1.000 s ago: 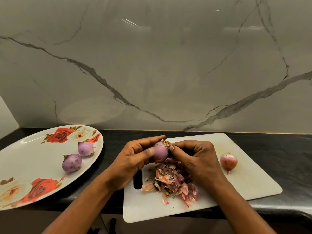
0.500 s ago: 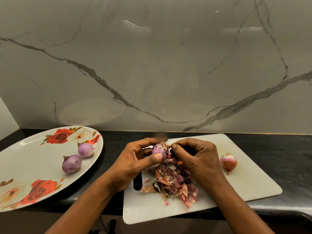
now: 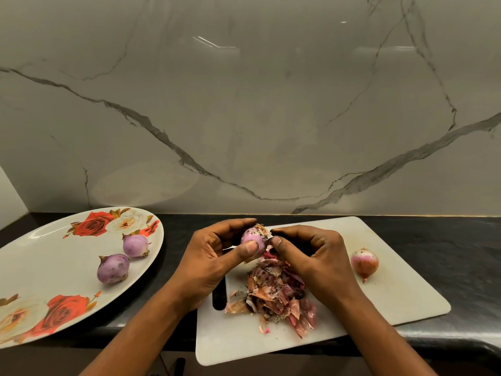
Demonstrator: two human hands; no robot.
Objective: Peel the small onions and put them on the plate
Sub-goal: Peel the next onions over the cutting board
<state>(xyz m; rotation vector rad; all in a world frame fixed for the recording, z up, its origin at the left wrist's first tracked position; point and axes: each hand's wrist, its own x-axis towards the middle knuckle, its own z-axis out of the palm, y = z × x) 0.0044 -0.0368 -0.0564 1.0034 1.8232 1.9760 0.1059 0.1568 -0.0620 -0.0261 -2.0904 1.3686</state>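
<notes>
My left hand grips a small purple onion between thumb and fingers, above the white cutting board. My right hand pinches the dry skin at the onion's top right. Under both hands lies a heap of torn onion skins on the board. One onion still in its skin lies on the board's right part. Two peeled purple onions rest on the rose-patterned plate at the left.
The plate and board sit on a dark countertop whose front edge runs along the bottom. A grey marble wall rises directly behind. The board's handle slot lies under my left wrist.
My left thumb has shifted across the front of the onion, which has turned a little in my grip. My right fingers have stayed pinched at its top. The camera has dipped slightly.
</notes>
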